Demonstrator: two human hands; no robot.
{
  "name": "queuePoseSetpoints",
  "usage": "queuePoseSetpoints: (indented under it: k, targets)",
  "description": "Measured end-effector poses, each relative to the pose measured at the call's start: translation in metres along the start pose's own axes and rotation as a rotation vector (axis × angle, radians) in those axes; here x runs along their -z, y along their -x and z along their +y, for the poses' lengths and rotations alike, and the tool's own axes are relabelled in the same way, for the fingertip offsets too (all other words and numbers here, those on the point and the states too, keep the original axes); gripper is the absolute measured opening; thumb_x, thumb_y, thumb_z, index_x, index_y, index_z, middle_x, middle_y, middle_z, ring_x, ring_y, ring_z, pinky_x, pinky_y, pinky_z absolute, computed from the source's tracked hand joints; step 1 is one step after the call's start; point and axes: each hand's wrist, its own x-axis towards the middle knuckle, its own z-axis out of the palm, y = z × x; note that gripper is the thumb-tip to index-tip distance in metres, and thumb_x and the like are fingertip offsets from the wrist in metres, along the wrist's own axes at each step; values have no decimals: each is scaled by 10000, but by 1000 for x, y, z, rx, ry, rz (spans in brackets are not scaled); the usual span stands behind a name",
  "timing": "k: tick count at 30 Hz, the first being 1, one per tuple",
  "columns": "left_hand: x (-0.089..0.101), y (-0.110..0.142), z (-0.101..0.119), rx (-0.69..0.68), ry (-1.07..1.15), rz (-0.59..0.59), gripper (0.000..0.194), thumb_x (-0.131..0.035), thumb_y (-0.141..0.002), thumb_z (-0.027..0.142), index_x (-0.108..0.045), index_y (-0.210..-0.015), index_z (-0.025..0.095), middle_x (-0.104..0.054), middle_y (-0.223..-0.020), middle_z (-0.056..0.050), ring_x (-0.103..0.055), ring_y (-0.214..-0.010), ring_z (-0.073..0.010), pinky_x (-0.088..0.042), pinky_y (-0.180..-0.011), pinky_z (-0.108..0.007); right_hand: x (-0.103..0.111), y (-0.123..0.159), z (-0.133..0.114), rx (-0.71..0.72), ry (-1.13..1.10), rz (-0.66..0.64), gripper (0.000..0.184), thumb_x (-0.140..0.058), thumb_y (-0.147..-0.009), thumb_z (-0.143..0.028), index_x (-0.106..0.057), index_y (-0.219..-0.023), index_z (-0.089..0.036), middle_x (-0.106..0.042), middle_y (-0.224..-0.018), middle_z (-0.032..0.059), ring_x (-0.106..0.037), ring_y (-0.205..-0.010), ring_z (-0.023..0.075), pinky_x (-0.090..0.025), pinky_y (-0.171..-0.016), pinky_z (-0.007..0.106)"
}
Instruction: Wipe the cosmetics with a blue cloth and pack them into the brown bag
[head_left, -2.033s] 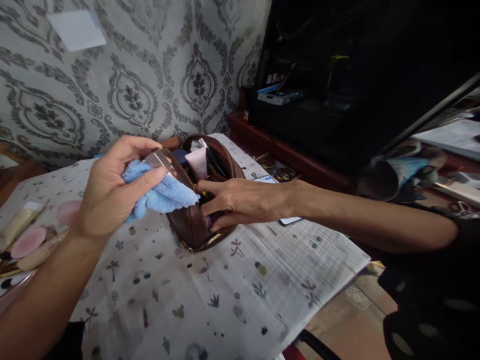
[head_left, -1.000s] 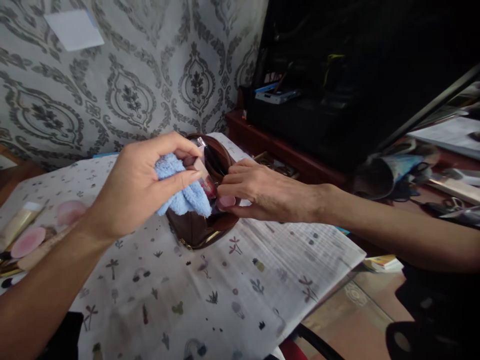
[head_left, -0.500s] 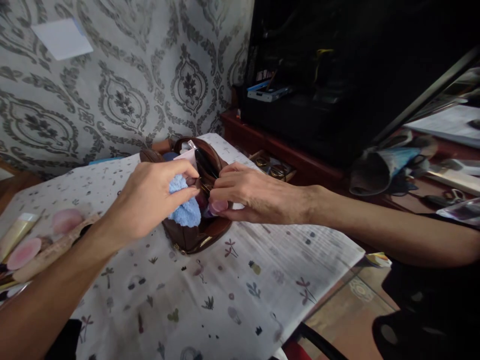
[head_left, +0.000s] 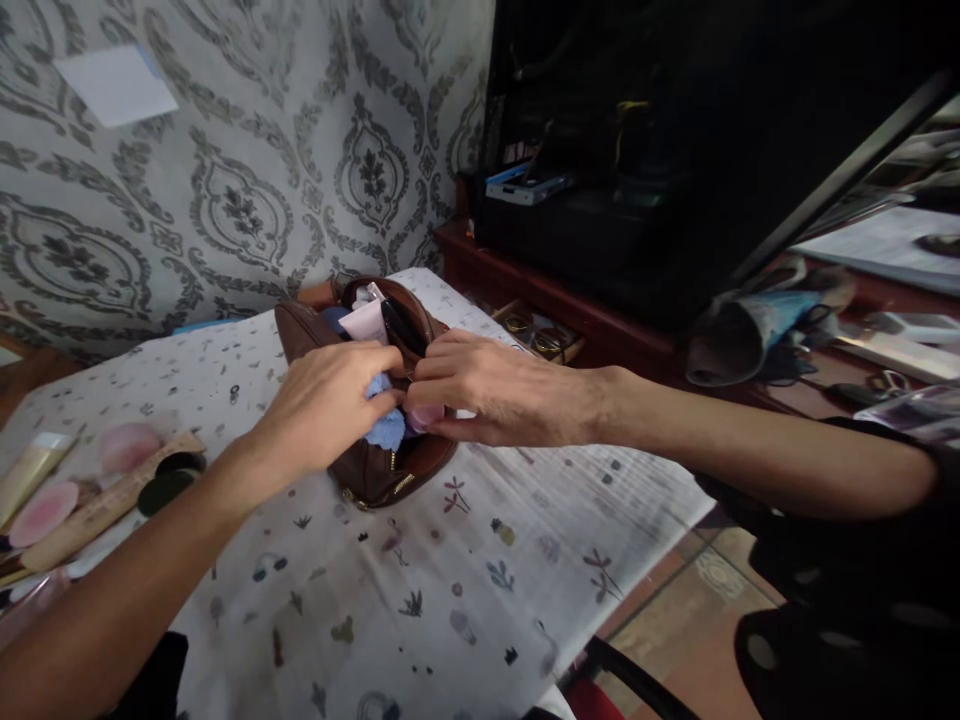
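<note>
A brown zip pouch (head_left: 367,470) lies open on the patterned cloth, with a pale pink tube (head_left: 365,322) and a dark item standing in it. My left hand (head_left: 322,410) is closed around a light blue cloth (head_left: 386,425) at the pouch's mouth. My right hand (head_left: 480,390) is closed at the pouch's near rim, its fingers pinching the edge beside a small pink-capped item (head_left: 424,415). Both hands touch over the opening.
The table (head_left: 450,580) wears a white cloth with small prints. Pink powder puffs (head_left: 45,508), a cream tube (head_left: 26,465) and brushes lie at the left edge. A dark red shelf (head_left: 570,305) with clutter stands behind, right. Patterned wallpaper backs the table.
My left hand has come down from above the pouch, pushing the blue cloth and a small bottle into its mouth. My right hand stayed at the pouch's rim.
</note>
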Motion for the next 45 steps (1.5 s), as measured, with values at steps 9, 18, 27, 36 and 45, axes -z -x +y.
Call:
queuePoseSetpoints:
  k: [9, 18, 27, 36, 45]
  targets:
    - [32, 2, -23, -12, 43, -81, 268, -552, -790, 348, -734, -976, 286, -749, -858, 9, -667, -737, -203, -490, -694, -278, -2, 0, 1, -6, 38, -12, 127, -496, -948, -166, -616, -905, -167, -614, -872, 55, -540, -849, 179, -367, -895, 348]
    - [32, -34, 6, -12, -404, -481, 224, -595, -751, 315, -698, -930, 229, -725, -832, -58, -667, -752, -253, -486, -667, -311, 0, 0, -2, -17, 22, -25, 162, -472, -965, -163, -631, -935, -173, -626, -893, 62, -537, -870, 183, -356, -885, 348]
    - [12, -27, -6, -104, -284, -299, 316, -505, -840, 320, -626, -1128, 273, -721, -1032, -53, -670, -968, -269, -499, -741, -324, 14, -3, 0, 37, 24, -95, 200, -453, -986, -155, -616, -871, -140, -611, -861, 73, -507, -788, 170, -373, -791, 336]
    - [12, -28, -11, -126, -191, -322, 399, -535, -826, 318, -574, -1219, 259, -712, -1139, -56, -666, -1018, -264, -501, -793, -319, 7, -9, 0, 18, 86, -108, 222, -453, -990, -166, -651, -893, -145, -654, -885, 78, -543, -839, 185, -362, -801, 351]
    - [16, -18, -13, -79, -124, -237, 408, -500, -846, 290, -593, -1241, 245, -722, -1104, -58, -672, -998, -257, -494, -796, -323, 6, -8, 11, 57, 106, -65, 218, -482, -991, -207, -688, -928, -171, -640, -847, 42, -560, -804, 165, -360, -882, 368]
